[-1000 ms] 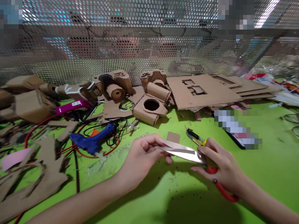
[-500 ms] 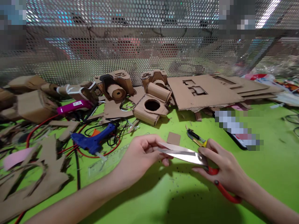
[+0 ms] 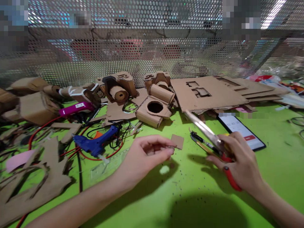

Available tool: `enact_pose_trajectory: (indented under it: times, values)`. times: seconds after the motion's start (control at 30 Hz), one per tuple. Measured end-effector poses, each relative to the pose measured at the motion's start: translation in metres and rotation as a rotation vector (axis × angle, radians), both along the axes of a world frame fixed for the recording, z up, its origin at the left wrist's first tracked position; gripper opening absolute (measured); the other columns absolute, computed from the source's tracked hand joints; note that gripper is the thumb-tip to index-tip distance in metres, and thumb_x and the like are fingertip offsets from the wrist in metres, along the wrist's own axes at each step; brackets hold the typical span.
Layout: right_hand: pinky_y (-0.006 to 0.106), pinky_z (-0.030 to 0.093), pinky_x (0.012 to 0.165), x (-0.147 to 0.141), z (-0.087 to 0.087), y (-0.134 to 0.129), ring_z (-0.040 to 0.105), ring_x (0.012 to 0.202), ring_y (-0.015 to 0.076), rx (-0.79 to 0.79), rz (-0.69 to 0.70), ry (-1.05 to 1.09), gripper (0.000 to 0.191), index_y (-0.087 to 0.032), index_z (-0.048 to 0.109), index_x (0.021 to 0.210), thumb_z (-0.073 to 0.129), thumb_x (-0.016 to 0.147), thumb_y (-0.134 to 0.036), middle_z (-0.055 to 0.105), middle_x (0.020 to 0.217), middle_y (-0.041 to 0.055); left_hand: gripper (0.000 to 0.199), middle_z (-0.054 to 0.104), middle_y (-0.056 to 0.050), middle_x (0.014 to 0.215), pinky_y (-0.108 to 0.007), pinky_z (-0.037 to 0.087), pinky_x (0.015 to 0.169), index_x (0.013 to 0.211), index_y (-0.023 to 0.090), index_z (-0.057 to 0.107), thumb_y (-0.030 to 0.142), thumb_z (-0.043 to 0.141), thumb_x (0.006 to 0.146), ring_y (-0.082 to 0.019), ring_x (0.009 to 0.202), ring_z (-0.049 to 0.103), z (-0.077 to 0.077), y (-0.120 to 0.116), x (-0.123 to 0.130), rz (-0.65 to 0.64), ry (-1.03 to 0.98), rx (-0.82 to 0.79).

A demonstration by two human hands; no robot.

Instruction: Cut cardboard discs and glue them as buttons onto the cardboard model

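My right hand [image 3: 244,163] is wrapped around the red handles of a pair of scissors [image 3: 205,126]. Their blades look closed and point up and to the left, above the green table. My left hand [image 3: 148,158] is closed in a pinch, thumb against fingers. A tiny dark bit seems to show between the fingertips, too small to name. Just beyond those fingertips a small cardboard square [image 3: 178,141] lies on the table. Pens [image 3: 201,141] lie beneath and beside the scissors, partly hidden by the right hand.
A blue glue gun [image 3: 96,141] with cords lies to the left, near a clear ruler [image 3: 106,163]. Cardboard camera models [image 3: 118,85] and a cardboard body with a round hole [image 3: 154,109] stand behind. Cardboard sheets [image 3: 213,95] are stacked at back right, a phone [image 3: 239,129] before them.
The scissors have moved right, away from the left fingertips, and their blades have swung upward. My left hand stays nearly in place, still pinched. The phone screen is now visible.
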State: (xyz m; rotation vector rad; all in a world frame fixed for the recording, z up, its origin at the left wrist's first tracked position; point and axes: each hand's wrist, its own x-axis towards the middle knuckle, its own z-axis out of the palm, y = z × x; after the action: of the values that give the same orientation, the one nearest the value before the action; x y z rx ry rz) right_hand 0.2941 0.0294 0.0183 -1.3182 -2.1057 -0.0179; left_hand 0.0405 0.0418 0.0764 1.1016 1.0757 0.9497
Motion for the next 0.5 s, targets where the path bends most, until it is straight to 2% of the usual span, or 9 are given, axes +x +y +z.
enact_pose_trajectory:
  times: [0.1,0.33,0.5]
  values:
    - [0.028,0.043,0.04,0.001,0.001,-0.001,0.044,0.056,0.0141,0.077,-0.08,0.025,0.042,-0.023,0.048,0.109,0.045,0.089,-0.06,0.047,0.085,0.0052,0.015,0.074,-0.001,0.066,-0.011,0.051,0.056,0.067,0.018,0.076,0.004,0.072,0.068,-0.008,0.059,0.065,-0.003,0.0,0.0,0.017,0.035,0.037]
    - [0.03,0.052,0.048,-0.009,-0.001,-0.003,0.052,0.062,0.014,-0.007,0.034,-0.024,0.033,-0.021,0.048,0.103,0.05,0.091,-0.052,0.05,0.089,0.0059,0.013,0.075,-0.002,0.076,-0.014,0.054,0.059,0.072,0.019,0.078,0.008,0.072,0.069,-0.01,0.065,0.067,-0.006,-0.001,0.002,0.062,0.023,0.086]
    - [0.029,0.055,0.05,-0.013,-0.004,-0.004,0.055,0.065,0.0145,0.018,0.067,-0.018,0.034,-0.019,0.05,0.101,0.045,0.094,-0.051,0.052,0.09,0.0077,0.013,0.073,0.0,0.065,-0.011,0.054,0.055,0.072,0.015,0.076,0.005,0.069,0.071,-0.008,0.058,0.066,-0.005,0.001,0.003,0.05,-0.109,0.031]
